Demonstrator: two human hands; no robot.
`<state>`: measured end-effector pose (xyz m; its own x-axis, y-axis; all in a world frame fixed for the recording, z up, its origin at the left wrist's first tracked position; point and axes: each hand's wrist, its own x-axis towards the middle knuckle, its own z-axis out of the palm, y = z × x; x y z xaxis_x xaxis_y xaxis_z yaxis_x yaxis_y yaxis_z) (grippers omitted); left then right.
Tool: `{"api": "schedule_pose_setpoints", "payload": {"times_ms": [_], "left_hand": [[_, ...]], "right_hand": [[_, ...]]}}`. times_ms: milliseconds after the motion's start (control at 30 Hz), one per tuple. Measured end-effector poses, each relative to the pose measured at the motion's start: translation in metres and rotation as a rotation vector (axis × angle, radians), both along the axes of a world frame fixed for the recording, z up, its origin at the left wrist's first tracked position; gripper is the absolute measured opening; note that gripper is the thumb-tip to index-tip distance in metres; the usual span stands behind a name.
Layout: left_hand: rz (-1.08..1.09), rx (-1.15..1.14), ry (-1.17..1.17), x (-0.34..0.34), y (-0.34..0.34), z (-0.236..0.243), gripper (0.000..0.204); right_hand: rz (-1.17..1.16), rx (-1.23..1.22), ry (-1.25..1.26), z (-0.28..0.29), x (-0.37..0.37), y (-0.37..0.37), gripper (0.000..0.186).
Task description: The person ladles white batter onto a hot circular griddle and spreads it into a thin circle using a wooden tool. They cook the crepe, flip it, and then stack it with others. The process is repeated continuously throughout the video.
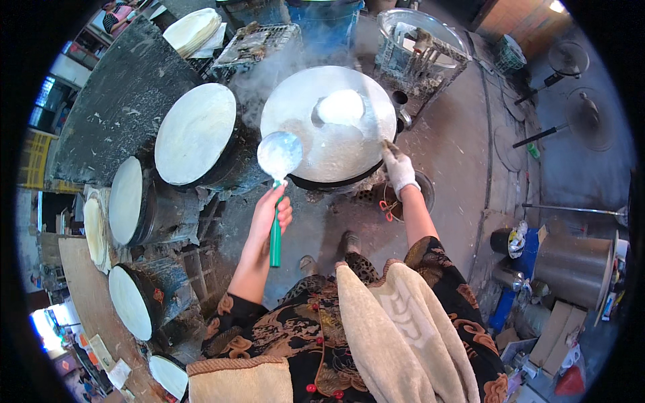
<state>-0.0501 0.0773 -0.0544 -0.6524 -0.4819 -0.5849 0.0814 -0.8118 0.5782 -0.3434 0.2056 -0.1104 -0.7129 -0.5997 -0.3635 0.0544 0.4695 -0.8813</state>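
Observation:
In my left hand [273, 207] is a ladle with a green handle [275, 242], its round metal bowl [279, 156] smeared with white batter. The bowl is held over the near left edge of a large round griddle [306, 171]. White batter [341, 106] lies in a bright pool near the griddle's middle, while a thinner pale layer covers much of the surface around it. My right hand [400, 169], in a white glove with darkened fingertips, pinches the griddle's rim at its right side. Steam drifts over the far left edge.
More round griddles with pale sheets [196, 134] stand in a curve on my left. A stack of thin flatbreads [193, 32] lies at the far left. Behind the griddle are a blue barrel [326, 27] and a metal basin [457, 41]. Orange-handled scissors [386, 210] hang below my right hand.

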Motion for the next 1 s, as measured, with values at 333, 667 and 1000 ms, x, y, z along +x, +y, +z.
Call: {"api": "schedule_pose_setpoints", "payload": {"times_ms": [333, 667, 1000], "left_hand": [[0.073, -0.152, -0.216, -0.078, -0.059, -0.031, 0.015], [0.153, -0.392, -0.342, -0.133, -0.071, -0.044, 0.013], [0.229, -0.259, -0.299, -0.131, -0.058, -0.047, 0.014]], "right_hand": [[-0.142, 0.103, -0.178, 0.039, 0.073, 0.038, 0.048], [0.034, 0.017, -0.311, 0.024, 0.089, -0.037, 0.045], [0.145, -0.048, -0.243, 0.017, 0.075, -0.013, 0.041]]}}
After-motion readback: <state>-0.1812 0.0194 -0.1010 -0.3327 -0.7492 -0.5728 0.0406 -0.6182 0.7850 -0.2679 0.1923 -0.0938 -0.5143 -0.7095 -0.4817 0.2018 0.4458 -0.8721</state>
